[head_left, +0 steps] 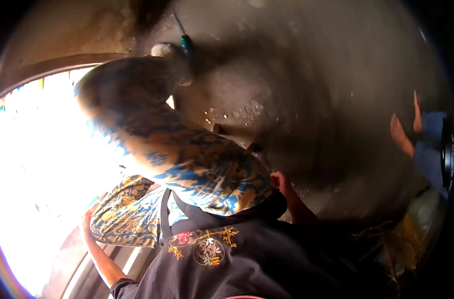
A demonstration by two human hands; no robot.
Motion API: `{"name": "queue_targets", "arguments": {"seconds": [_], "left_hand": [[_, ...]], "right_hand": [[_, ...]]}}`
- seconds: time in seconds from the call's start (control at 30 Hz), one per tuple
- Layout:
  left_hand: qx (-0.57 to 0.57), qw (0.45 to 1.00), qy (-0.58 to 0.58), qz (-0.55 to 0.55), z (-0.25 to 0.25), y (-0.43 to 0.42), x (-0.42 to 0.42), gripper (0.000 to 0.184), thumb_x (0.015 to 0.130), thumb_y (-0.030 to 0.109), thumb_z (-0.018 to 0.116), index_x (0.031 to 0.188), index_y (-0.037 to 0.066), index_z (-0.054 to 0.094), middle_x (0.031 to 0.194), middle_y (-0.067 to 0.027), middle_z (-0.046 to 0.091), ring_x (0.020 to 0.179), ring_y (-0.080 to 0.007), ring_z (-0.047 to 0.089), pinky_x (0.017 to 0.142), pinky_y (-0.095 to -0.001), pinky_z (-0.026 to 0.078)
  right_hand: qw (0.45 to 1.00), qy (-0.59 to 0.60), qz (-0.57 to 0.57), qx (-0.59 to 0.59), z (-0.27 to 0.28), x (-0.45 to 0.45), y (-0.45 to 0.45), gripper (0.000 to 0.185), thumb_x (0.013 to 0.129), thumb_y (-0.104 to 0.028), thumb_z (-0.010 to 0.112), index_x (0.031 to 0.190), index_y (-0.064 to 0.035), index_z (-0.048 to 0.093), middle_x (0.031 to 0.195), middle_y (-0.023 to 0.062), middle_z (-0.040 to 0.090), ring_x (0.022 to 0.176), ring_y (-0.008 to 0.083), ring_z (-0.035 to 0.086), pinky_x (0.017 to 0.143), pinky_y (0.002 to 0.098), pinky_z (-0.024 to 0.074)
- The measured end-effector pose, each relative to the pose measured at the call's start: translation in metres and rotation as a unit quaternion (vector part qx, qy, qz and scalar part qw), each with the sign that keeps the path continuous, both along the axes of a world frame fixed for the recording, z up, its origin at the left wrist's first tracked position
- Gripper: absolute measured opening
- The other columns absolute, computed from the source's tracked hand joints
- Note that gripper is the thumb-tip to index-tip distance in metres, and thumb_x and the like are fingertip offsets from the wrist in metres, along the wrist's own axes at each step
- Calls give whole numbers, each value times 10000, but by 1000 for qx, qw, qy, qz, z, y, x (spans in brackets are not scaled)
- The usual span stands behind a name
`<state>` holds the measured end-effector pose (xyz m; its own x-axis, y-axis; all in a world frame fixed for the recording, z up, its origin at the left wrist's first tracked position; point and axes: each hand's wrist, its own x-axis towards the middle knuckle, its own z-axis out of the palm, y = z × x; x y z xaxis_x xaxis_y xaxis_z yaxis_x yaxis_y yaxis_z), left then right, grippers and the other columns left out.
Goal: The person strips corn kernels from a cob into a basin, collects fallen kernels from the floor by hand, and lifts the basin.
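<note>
My left hand (87,220) is at the outer side of my blue-and-gold patterned trousers (125,219), against strong glare. A small greenish patch shows just above its fingertips, and the glare washes out how the fingers lie. On the other side, my right hand (281,181) is low beside my thigh with its fingers curled in. Whatever it may hold is hidden. Past my bent knee, a thin-shafted tool with a green handle (185,44) lies on the floor beside a pale rounded thing (164,49).
Small yellow bits (208,120) and pale crumbs (249,109) are scattered over the dark floor (306,74). At the right edge are another person's bare feet (400,133) and blue trouser legs (430,154). A blurred yellowish heap (421,224) sits at lower right. Glare fills the left.
</note>
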<state>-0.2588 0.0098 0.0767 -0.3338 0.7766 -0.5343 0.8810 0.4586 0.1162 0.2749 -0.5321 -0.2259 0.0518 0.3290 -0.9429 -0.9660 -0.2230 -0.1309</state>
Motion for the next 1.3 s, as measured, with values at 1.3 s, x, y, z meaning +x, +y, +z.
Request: {"name": "queue_targets", "arguments": {"seconds": [1.3], "left_hand": [[-91,930,-197,-296,-217,-6,233,243,724,202,628,901,37,618,821,-153,650,788,-307,629,716,-386,493]], "right_hand": [[225,-627,710,226,262,148,563,343,890,-279,551,1169,-79,571,936,126,630,795,188,613,702,279,507]]}}
